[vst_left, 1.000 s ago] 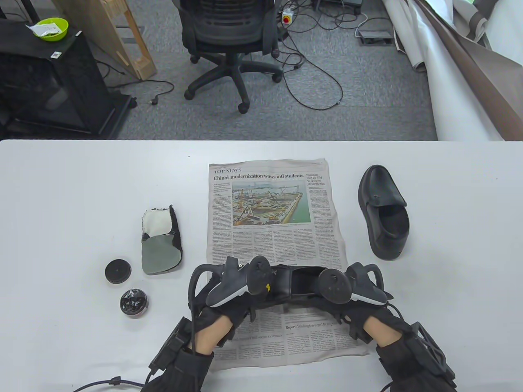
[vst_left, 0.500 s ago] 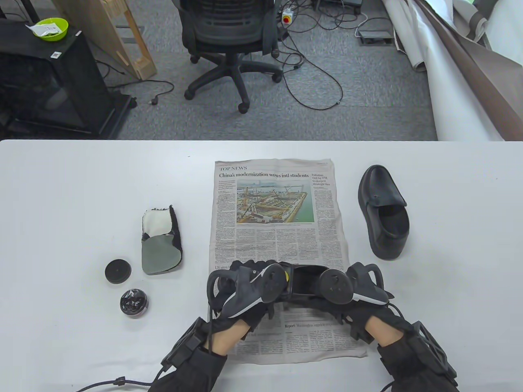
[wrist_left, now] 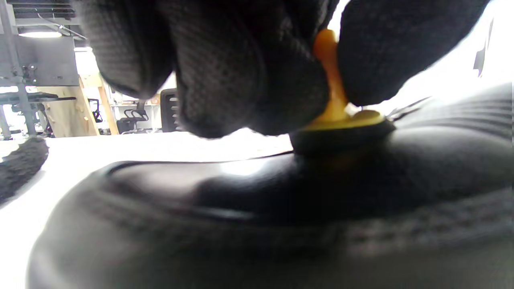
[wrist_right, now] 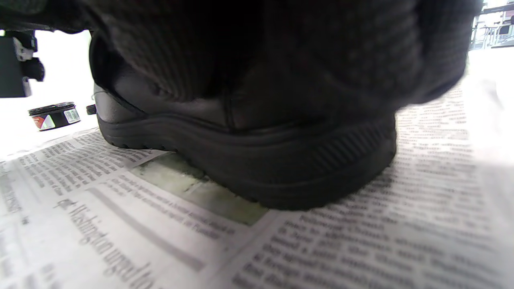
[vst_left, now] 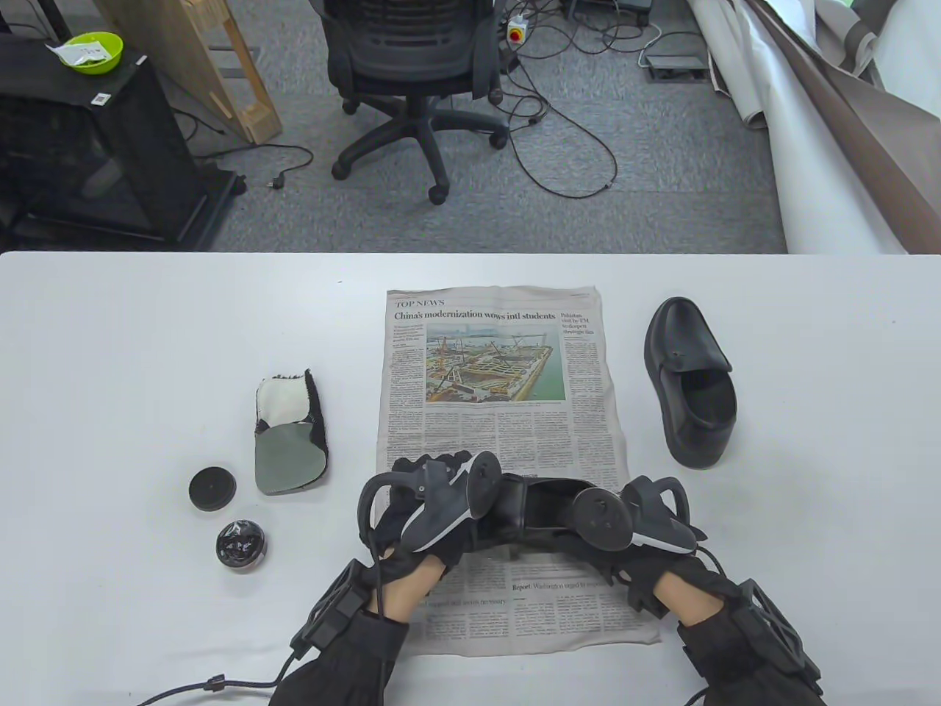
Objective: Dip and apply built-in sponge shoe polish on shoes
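Observation:
A black shoe (vst_left: 540, 511) lies crosswise on the newspaper (vst_left: 500, 382) near the table's front edge. My left hand (vst_left: 434, 507) pinches the yellow handle of the sponge applicator (wrist_left: 335, 108) and presses its dark pad onto the shoe's toe (wrist_left: 241, 208). My right hand (vst_left: 632, 526) grips the shoe's heel end (wrist_right: 281, 160) and holds it down on the paper. The open polish tin (vst_left: 240, 545) stands on the table to the left, with its black lid (vst_left: 212, 488) just behind it. The tin also shows in the right wrist view (wrist_right: 54, 115).
A second black shoe (vst_left: 691, 382) stands on the table to the right of the newspaper. A polishing mitt (vst_left: 288, 434) lies to the left of the paper. An office chair (vst_left: 412, 73) and cables are on the floor beyond the table's far edge.
My left hand with the applicator has slid right and then back left and farther along the shoe's toe. The newspaper shifted a little to the right. My right hand has stayed on the heel.

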### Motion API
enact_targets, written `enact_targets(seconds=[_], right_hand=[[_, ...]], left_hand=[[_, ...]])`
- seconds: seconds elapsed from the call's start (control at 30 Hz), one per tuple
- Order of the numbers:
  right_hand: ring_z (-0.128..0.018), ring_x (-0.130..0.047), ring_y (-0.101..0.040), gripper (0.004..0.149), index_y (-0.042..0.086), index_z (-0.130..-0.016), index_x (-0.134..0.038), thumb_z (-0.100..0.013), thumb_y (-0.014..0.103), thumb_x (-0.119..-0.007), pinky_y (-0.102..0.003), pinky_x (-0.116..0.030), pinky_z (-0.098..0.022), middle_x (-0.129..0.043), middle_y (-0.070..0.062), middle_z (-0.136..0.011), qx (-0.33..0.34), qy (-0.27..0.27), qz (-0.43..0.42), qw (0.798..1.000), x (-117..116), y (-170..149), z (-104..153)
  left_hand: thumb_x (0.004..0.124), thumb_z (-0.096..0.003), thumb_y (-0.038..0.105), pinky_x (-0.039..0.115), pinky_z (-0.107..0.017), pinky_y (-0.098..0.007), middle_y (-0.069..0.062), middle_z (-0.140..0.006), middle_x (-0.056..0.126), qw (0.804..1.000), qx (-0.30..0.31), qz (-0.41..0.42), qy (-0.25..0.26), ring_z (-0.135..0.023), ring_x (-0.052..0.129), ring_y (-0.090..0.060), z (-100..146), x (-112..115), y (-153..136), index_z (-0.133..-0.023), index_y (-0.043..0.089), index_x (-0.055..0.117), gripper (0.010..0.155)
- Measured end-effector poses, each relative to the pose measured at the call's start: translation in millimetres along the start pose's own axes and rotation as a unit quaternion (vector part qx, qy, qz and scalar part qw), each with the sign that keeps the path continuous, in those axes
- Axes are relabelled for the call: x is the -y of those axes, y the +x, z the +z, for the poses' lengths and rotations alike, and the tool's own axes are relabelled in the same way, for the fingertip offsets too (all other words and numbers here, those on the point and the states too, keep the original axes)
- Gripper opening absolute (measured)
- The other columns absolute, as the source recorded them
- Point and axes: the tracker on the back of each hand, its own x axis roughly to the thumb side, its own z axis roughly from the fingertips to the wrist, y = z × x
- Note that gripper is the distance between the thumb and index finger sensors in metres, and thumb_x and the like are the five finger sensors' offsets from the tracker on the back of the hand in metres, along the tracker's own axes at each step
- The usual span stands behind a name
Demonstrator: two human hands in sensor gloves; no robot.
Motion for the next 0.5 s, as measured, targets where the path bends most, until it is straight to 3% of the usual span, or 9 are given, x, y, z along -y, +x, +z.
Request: enact_targets(seconds=[0.17, 0.33, 0.43, 0.5], right_hand=[[-0.014, -0.099, -0.008, 0.043, 0.024, -0.067, -0.095, -0.036, 0.051, -0.083, -0.04, -0.089, -0.044, -0.092, -0.001, -0.054, -0.005, -0.002, 0.006, 1.0, 0, 1, 0], [-0.015, -0.099, -0.008, 0.043, 0.025, -0.067, -0.095, -0.036, 0.051, -0.083, -0.04, -0.089, -0.044, -0.092, -0.001, -0.054, -0.006, -0.002, 0.006, 1.0, 0, 1, 1], [-0.015, -0.099, -0.008, 0.042, 0.025, -0.067, -0.095, -0.036, 0.051, -0.083, -0.04, -0.089, -0.045, -0.091, -0.001, -0.055, -0.005, 0.0, 0.003, 1.0, 0, 1, 1], [-0.015, -0.098, -0.008, 0.042, 0.026, -0.067, -0.094, -0.036, 0.052, -0.084, -0.04, -0.089, -0.045, -0.091, 0.0, -0.055, -0.002, -0.001, 0.0, 1.0, -1, 1, 1]], left_hand=[[0.092, -0.0412, 0.051, 0.083, -0.057, -0.046, 0.0, -0.06, 0.106, 0.999, -0.005, 0.013, -0.036, -0.049, 0.104, -0.017, 10, -4, -11, -0.08, 0.023, 0.087, 0.048], [0.092, -0.0406, 0.052, 0.083, -0.058, -0.046, 0.001, -0.061, 0.106, 0.995, 0.048, 0.045, -0.076, -0.05, 0.105, -0.016, 20, -11, -14, -0.08, 0.025, 0.088, 0.048], [0.093, -0.0405, 0.052, 0.083, -0.058, -0.046, 0.002, -0.063, 0.106, 0.987, 0.094, 0.071, -0.111, -0.053, 0.105, -0.016, 26, -14, -4, -0.08, 0.026, 0.087, 0.048], [0.093, -0.0406, 0.052, 0.083, -0.058, -0.045, 0.002, -0.064, 0.106, 0.985, 0.106, 0.081, -0.109, -0.054, 0.105, -0.016, 29, -15, 5, -0.08, 0.027, 0.087, 0.047]])
